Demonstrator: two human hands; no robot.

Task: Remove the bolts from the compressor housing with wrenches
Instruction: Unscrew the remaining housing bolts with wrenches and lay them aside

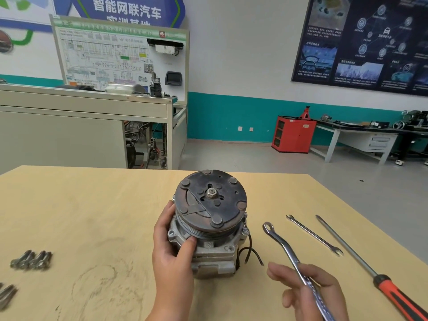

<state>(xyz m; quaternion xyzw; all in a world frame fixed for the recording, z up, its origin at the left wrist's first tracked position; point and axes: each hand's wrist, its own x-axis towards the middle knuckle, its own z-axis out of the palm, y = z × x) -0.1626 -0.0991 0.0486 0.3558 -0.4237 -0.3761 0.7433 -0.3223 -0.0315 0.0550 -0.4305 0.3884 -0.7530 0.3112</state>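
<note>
A grey compressor point(208, 230) with a dark, rusty pulley plate on top stands upright in the middle of the wooden table point(92, 205). My left hand point(171, 249) grips its housing from the left, thumb on the front flange. My right hand point(308, 290) holds a ring wrench point(284, 249) by its shaft, the ring end raised to the right of the compressor and apart from it. A bolt head point(246, 230) sits on the housing's right flange. Several removed bolts point(31, 260) lie at the table's left.
An open-end wrench point(313, 235) and a screwdriver point(361, 262) with a red-and-black handle lie at the right of the table. More bolts point(7, 295) lie at the left edge. Black wires point(250, 251) hang from the compressor. Benches and a red cabinet stand behind.
</note>
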